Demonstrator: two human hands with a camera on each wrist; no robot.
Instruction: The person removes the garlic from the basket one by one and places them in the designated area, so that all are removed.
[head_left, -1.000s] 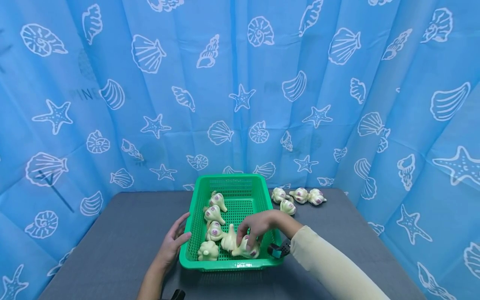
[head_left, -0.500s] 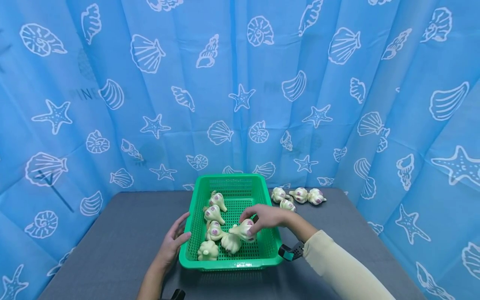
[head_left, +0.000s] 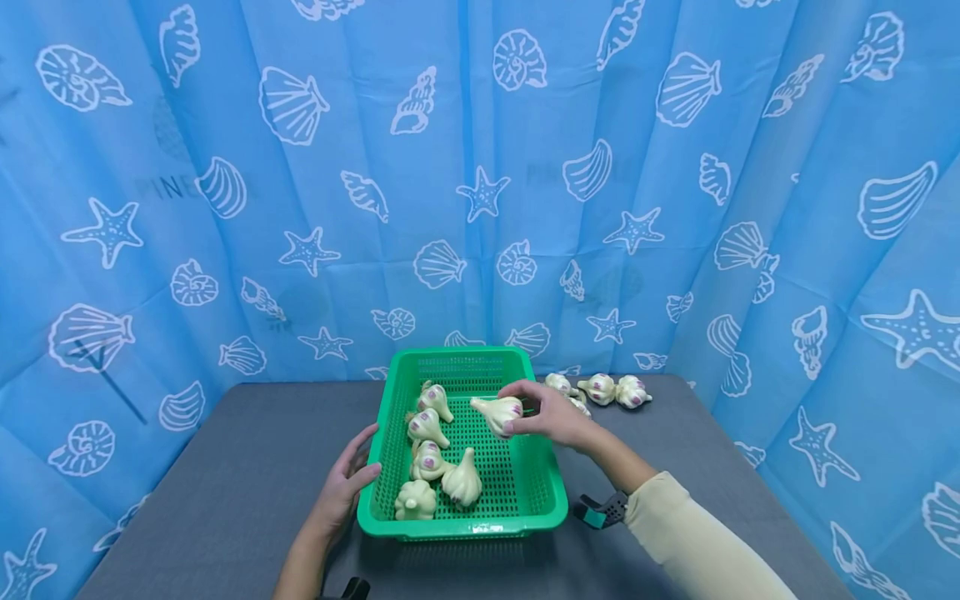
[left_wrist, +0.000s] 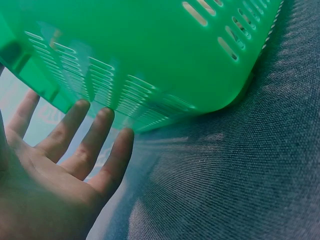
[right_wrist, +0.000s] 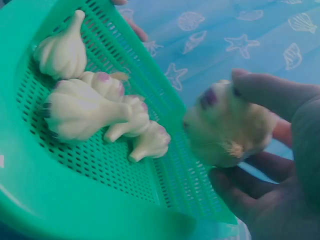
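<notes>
My right hand (head_left: 551,414) holds a garlic bulb (head_left: 497,414) above the basket's right part, its stem pointing left. In the right wrist view the held bulb (right_wrist: 227,127) sits between thumb and fingers, root end showing. The green plastic basket (head_left: 465,528) has slotted walls and a mesh floor. Inside, several garlic bulbs (head_left: 427,429) line its left side, and another bulb (head_left: 462,481) leans stem-up beside them. My left hand (head_left: 341,487) touches the basket's left rim and wall. In the left wrist view its fingers (left_wrist: 92,147) are spread and fairly straight against the outer wall.
Beyond the basket's right side, several more garlic bulbs (head_left: 600,390) lie on the grey tabletop (head_left: 285,433); my right hand partly covers the nearest. A blue curtain (head_left: 480,200) with white shell prints hangs behind the table and along both sides.
My right hand has lifted the garlic bulb from the basket's near right part and carried it up and away towards the back right. The left hand and the basket have stayed put.
</notes>
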